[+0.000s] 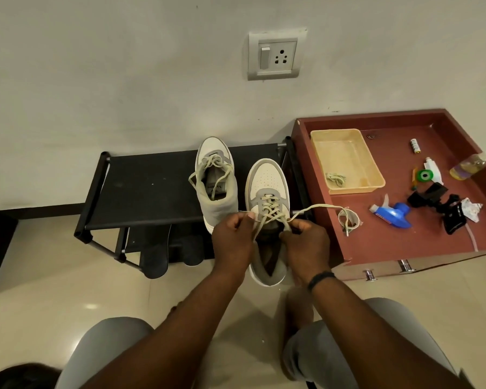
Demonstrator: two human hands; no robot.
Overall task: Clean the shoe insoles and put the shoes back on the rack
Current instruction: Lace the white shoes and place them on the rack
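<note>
Two hands work one sneaker [265, 189] whose heel overhangs the front edge of the black shoe rack [152, 189]: the left hand [232, 242] and right hand [306, 244] each pinch its lace [314, 207] above the tongue. The other sneaker [215, 181] stands on the rack just beside it.
</note>
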